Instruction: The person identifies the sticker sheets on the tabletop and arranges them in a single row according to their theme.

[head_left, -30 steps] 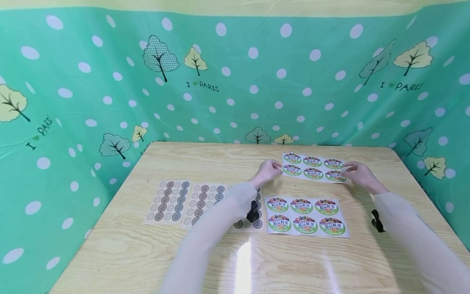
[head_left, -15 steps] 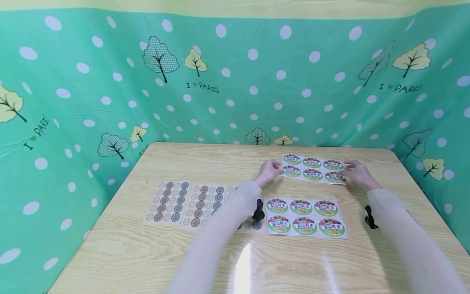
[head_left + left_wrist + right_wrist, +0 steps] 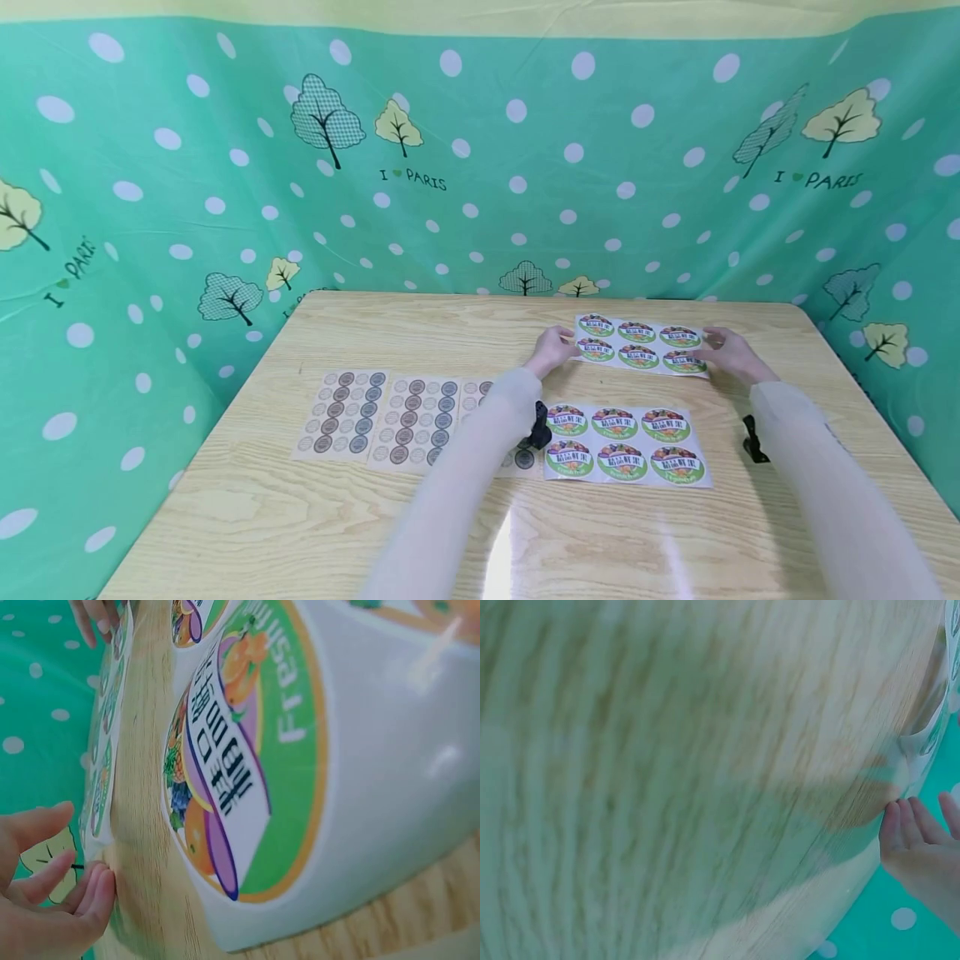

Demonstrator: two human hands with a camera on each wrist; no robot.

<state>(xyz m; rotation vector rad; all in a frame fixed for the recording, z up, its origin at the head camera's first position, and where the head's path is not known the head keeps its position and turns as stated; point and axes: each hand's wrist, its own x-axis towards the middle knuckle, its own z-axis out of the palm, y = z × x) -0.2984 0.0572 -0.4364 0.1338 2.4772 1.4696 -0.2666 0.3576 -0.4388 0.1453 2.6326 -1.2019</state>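
Observation:
A white sheet of fruit stickers [image 3: 637, 346] lies at the back right of the table, between both hands. At its near left corner my left hand [image 3: 551, 348] pinches with curled fingers. In the left wrist view the fingertips [image 3: 97, 881] meet right at that corner. My right hand [image 3: 731, 354] touches the sheet's right end, its fingers fairly straight. The right wrist view shows those fingers [image 3: 911, 821] low over the wood, beside the sheet's bent edge [image 3: 922, 739]. A second, matching sheet [image 3: 628, 446] lies flat, nearer the front.
Left of the fruit stickers, several sheets with small round brown and grey stickers [image 3: 341, 415] lie in a row, partly covered by my left sleeve [image 3: 465, 475]. The table [image 3: 247, 533] is light wood. A green dotted curtain [image 3: 465, 208] stands along its back and sides.
My forearms have shifted slightly, the left one to the right and the right one to the left. The far sheet and both hands stay nearly in place.

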